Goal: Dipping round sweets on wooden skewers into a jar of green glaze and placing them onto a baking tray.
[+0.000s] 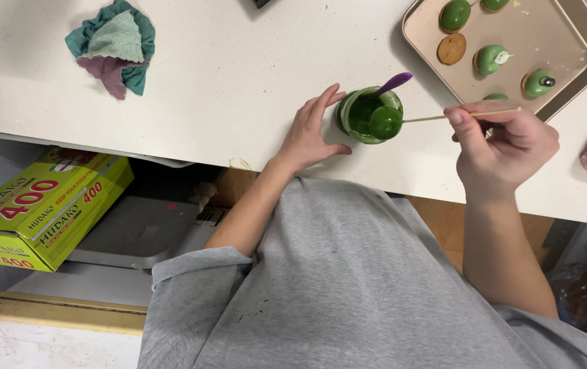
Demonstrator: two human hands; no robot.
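Head cam: right hand point(508, 147) pinches a thin wooden skewer point(460, 114), lying nearly level, its green-coated ball point(385, 122) pointing left over the green jar point(368, 115). Left hand point(310, 133) cups the jar's side, fingers loose. Purple spoon point(394, 83) sticks out; baking tray point(546, 41) sits behind.

Glossy dark green coating on the ball point(385, 122) at the end of a pale wooden stick point(463, 114); same green inside the jar point(368, 115), purple spoon handle point(394, 83). Tan baking tray point(553, 41) with green-glazed treats point(490, 59) and one plain brown cookie point(452, 48). Teal, mint and mauve cloth point(114, 45). Speckled off-white counter point(239, 68). Yellow-green box point(40, 208), red print.
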